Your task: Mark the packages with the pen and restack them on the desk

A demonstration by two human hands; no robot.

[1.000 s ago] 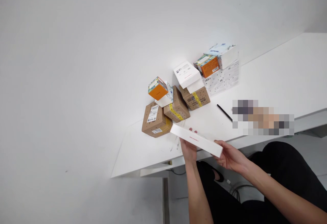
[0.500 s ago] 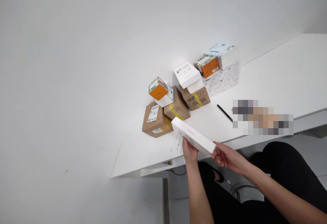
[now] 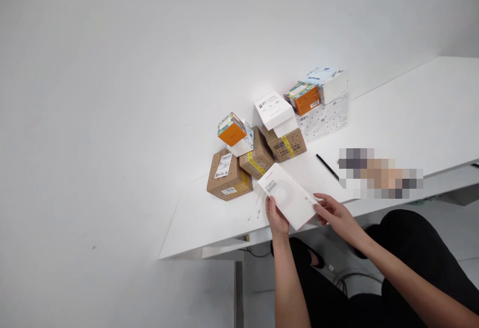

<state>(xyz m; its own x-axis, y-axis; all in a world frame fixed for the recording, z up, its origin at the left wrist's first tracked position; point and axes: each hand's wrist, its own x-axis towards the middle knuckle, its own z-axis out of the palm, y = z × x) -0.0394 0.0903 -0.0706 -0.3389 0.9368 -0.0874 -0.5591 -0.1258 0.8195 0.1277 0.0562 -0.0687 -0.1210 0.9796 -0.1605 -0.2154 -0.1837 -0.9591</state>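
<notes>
Lettering on the white power bank box reads "POWER BANK" in grey; the smaller red line by it is too fine to read. The printed face is turned to the camera. Left hand holds the lower-left long side, thumb over the face. Right hand is at the right end, thumb at the edge, index finger extended; its firmness of grip cannot be told. The box is over the front edge of the white table, whose top stretches away to the right. Its upper corner overlaps the middle carton in view; contact cannot be determined. A slim black stick lies right of the box, apart from it. Beyond, the left carton bears a label that appears to read "7519". Yellow tape crosses the middle carton and the right carton. Farther back, a white box with red print and an orange barcoded box carry illegible writing.
</notes>
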